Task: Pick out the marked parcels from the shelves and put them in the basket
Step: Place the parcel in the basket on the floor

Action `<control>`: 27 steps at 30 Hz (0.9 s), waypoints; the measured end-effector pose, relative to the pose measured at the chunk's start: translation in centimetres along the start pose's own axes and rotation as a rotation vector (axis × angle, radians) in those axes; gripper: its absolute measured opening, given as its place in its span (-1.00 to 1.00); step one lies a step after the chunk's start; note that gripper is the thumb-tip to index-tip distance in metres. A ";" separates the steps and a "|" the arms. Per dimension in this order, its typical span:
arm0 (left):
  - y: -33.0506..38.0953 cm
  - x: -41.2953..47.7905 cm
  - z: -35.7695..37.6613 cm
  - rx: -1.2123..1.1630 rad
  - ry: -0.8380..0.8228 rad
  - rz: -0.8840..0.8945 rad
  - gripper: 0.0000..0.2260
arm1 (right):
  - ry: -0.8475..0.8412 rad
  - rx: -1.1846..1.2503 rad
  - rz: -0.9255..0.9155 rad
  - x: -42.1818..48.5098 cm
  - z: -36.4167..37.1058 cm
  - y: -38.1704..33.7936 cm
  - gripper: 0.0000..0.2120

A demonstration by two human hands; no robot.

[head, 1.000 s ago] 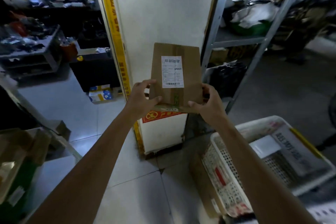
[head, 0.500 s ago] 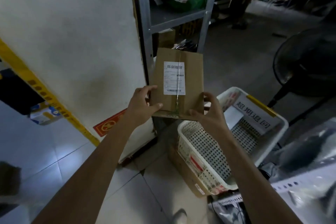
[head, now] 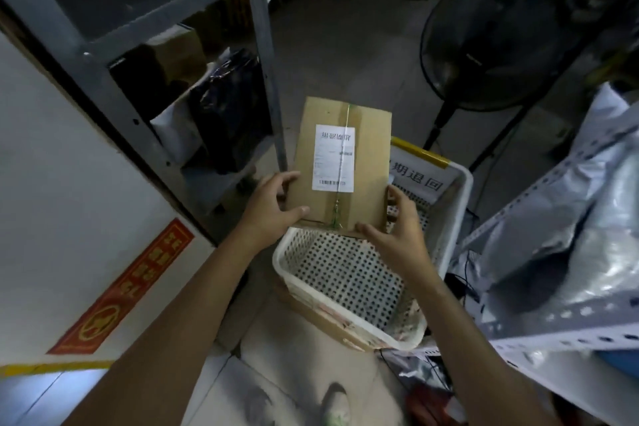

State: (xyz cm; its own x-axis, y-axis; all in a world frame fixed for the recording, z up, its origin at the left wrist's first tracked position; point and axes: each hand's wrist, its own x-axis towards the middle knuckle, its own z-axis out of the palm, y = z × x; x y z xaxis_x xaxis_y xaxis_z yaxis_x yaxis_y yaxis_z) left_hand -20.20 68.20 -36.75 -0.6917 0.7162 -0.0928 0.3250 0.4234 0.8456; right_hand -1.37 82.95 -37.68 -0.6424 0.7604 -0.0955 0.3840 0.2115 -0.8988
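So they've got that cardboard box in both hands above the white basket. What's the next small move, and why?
Probably lower the cardboard parcel straight down into the white basket and let go. The left hand and right hand grip its near end, it hangs over the basket's open top, and the perforated floor below shows room for it.

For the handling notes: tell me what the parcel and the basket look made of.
Parcel: brown cardboard, matte, by its dull tan faces and taped seam. Basket: probably white moulded plastic, faintly glossy, given its perforated walls and rounded rim.
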 end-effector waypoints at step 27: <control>-15.1 26.7 22.2 -0.034 -0.416 -0.057 -0.49 | 0.247 -0.043 0.418 19.0 3.9 22.7 -0.15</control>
State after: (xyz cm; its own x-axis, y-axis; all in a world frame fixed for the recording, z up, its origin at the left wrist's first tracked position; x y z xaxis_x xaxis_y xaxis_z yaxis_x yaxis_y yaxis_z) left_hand -29.24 93.21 -63.61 -0.3863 0.8581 -0.3383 0.2677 0.4553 0.8491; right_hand -7.44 99.78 -61.58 -0.2527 0.9076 -0.3353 0.6060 -0.1217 -0.7861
